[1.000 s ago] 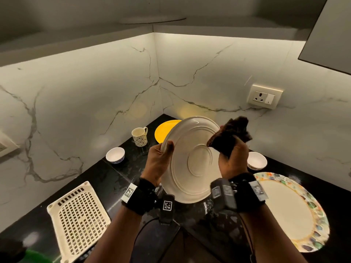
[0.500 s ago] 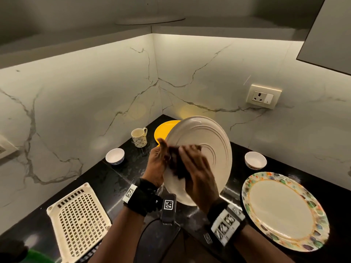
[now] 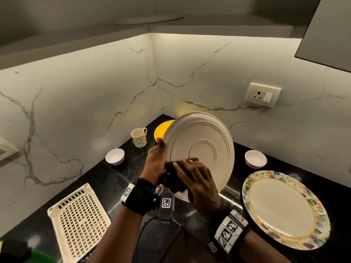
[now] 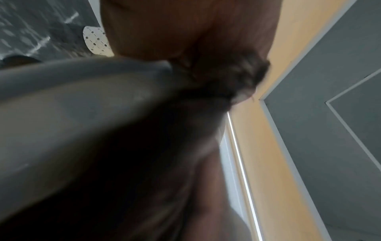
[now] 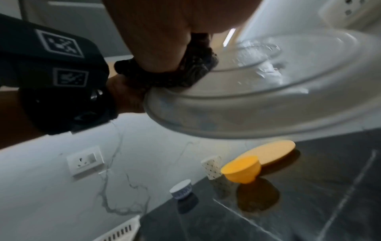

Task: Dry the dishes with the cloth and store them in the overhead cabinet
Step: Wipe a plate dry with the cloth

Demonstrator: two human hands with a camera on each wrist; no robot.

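Altogether three plates (image 3: pixel 201 147), perhaps three bowls (image 3: pixel 255 158), one mug (image 3: pixel 139 137).

You have the basket (image 3: pixel 78 221) on the bench (image 3: pixel 106 179) at your left, a patterned plate (image 3: pixel 283 211) right — mug (image 3: pixel 139 137) and bowl (image 3: pixel 115 156) behind, near the corner.

left hand (image 3: pixel 155 164): raised, fingers curled, gripping | right hand (image 3: pixel 197 184): flat, pressing
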